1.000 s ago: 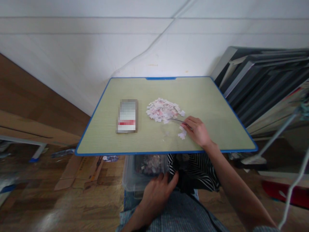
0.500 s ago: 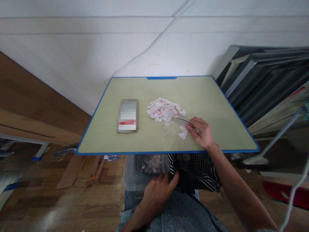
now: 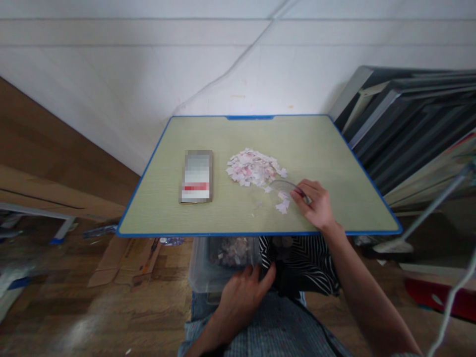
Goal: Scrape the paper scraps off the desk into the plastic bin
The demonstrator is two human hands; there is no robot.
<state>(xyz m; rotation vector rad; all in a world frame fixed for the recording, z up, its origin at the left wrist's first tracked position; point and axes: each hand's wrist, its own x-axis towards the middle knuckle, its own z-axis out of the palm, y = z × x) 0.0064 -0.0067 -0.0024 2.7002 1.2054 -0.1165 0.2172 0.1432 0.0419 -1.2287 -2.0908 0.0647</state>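
Observation:
A heap of small pale paper scraps [image 3: 253, 167] lies in the middle of a blue-edged, pale green table [image 3: 312, 139]. To the right of the heap, my right hand [image 3: 313, 201] pinches a thin clear plastic piece [image 3: 284, 185] with a dark curved edge; its exact kind is unclear. That piece sits low over the tabletop, its far end close to the heap. A few loose scraps [image 3: 282, 206] lie just beside my fingers. Below the table's front edge, my left hand [image 3: 245, 292] rests with fingers spread, holding nothing, by the rim of a clear plastic bin [image 3: 199, 277].
A blurred-out flat rectangular object [image 3: 196, 176] lies left of the heap. More scraps [image 3: 234, 250] show inside the bin, next to black-and-white striped cloth [image 3: 312, 267]. Dark panels [image 3: 409, 114] lean at the right; flattened cardboard [image 3: 122, 260] is on the floor.
My right hand has drawn the clear plastic piece slightly to the right, away from the heap. The left hand has stayed in place.

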